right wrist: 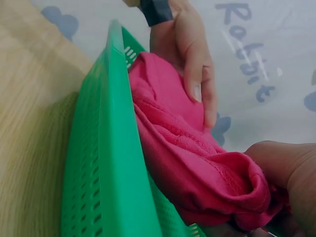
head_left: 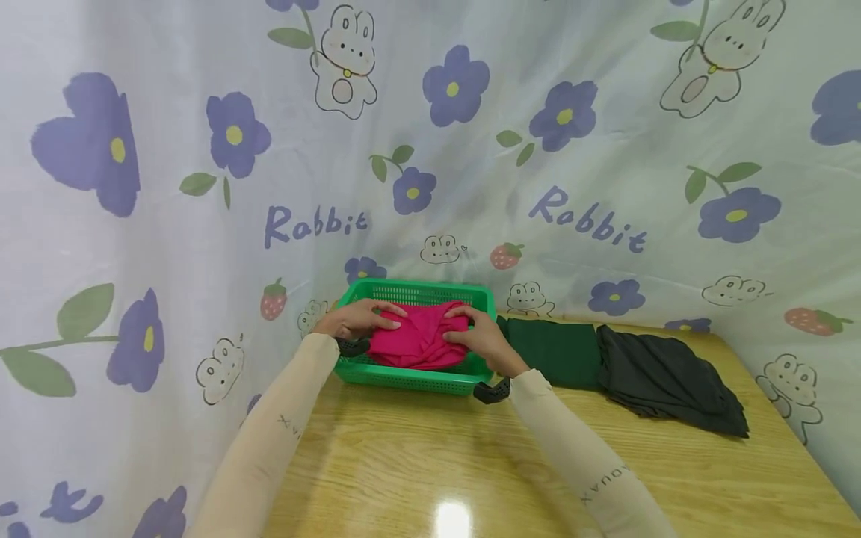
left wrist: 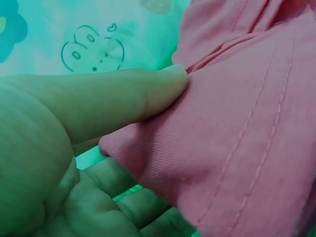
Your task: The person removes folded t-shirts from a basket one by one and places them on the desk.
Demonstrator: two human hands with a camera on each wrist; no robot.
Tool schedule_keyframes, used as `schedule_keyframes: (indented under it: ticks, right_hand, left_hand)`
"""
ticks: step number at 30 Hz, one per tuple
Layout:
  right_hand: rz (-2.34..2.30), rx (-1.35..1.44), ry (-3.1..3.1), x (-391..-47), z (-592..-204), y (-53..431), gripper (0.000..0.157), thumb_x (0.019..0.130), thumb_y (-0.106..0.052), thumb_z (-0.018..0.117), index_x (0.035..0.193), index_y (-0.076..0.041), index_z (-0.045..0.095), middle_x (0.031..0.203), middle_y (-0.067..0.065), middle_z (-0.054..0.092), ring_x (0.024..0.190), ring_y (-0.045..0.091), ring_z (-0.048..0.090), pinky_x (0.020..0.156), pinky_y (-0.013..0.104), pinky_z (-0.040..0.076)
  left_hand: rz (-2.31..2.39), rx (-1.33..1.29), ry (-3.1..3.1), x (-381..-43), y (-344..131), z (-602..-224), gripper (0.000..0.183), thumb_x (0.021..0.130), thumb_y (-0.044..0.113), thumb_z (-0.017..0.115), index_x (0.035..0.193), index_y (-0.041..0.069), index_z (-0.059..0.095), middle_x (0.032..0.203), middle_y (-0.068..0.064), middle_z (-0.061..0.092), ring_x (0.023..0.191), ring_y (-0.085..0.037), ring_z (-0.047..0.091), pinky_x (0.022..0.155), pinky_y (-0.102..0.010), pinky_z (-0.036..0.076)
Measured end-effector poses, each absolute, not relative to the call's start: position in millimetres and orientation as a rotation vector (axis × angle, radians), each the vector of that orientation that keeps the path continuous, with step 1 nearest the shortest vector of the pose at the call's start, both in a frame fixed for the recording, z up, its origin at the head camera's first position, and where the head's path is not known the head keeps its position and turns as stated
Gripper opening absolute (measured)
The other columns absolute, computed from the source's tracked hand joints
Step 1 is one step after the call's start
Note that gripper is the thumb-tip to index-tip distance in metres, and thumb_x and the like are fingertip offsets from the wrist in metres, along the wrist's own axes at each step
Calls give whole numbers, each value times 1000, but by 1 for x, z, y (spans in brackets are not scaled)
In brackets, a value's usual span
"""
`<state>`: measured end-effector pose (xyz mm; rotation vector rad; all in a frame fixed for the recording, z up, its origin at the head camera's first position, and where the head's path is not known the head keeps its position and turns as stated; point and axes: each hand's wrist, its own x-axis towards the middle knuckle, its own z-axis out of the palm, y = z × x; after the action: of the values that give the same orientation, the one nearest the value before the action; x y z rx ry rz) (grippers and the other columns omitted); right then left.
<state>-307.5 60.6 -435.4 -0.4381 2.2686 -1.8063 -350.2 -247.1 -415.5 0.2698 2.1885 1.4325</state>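
A folded bright pink garment [head_left: 420, 340] with stitched seams lies within the green plastic basket [head_left: 410, 379]. At its left end my left hand [head_left: 359, 317] grips the cloth; in the left wrist view the thumb [left wrist: 163, 91] presses on top while the other fingers reach beneath. The right end is held by my right hand [head_left: 484, 340], thumb and fingers around the fabric. In the right wrist view the garment [right wrist: 182, 138] sits at the basket's rim level, and the right fingers under it are mostly hidden.
Right of the basket, a dark green folded cloth [head_left: 554, 353] lies on the wooden table [head_left: 403, 448]. A dark grey garment [head_left: 666, 377] overlaps its right side. A white curtain [head_left: 471, 164] printed with flowers and rabbits hangs behind and at the left.
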Motion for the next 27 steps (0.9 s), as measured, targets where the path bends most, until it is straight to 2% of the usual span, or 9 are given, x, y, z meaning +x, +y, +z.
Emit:
schedule_keyframes:
  ticks: [7, 12, 15, 20, 27]
  right_hand:
    - [-1755, -452, 2334, -313, -435, 77, 36, 93, -17, 80, 126, -19, 66, 137, 7, 52, 84, 22, 58, 71, 32, 51]
    - [-1750, -459, 2345, -318, -433, 89, 36, 93, -16, 79, 126, -18, 66, 137, 9, 51, 84, 22, 58, 71, 31, 50]
    - [-1753, -465, 2348, -316, -430, 93, 36, 94, -15, 78, 127, -16, 65, 137, 10, 51, 85, 22, 58, 72, 31, 51]
    - [-1784, -503, 2310, -307, -428, 105, 36, 94, -13, 78, 128, -13, 65, 133, 11, 53, 89, 24, 57, 72, 31, 52]
    - [-1831, -529, 2239, -299, -431, 121, 40, 95, -16, 78, 132, -10, 63, 133, 13, 52, 94, 24, 58, 75, 30, 54]
  left_hand:
    - [1530, 213, 2145, -352, -235, -414, 38, 98, 17, 74, 135, 13, 67, 61, 2, 42, 50, -12, 35, 50, -24, 37]
    - [1606, 198, 2095, -351, -222, -411, 39, 98, 11, 73, 136, 9, 66, 73, -1, 53, 58, -12, 47, 56, -25, 45]
    - [1628, 211, 2091, -346, -216, -408, 39, 98, 10, 72, 137, 7, 65, 79, -2, 56, 62, -12, 50, 59, -26, 47]
    - [1620, 234, 2130, -336, -206, -406, 39, 98, 12, 73, 135, 9, 66, 74, 0, 49, 62, -13, 42, 60, -27, 42]
    - [1600, 256, 2175, -324, -195, -405, 38, 96, 18, 76, 133, 15, 69, 68, 3, 43, 63, -15, 38, 63, -29, 42]
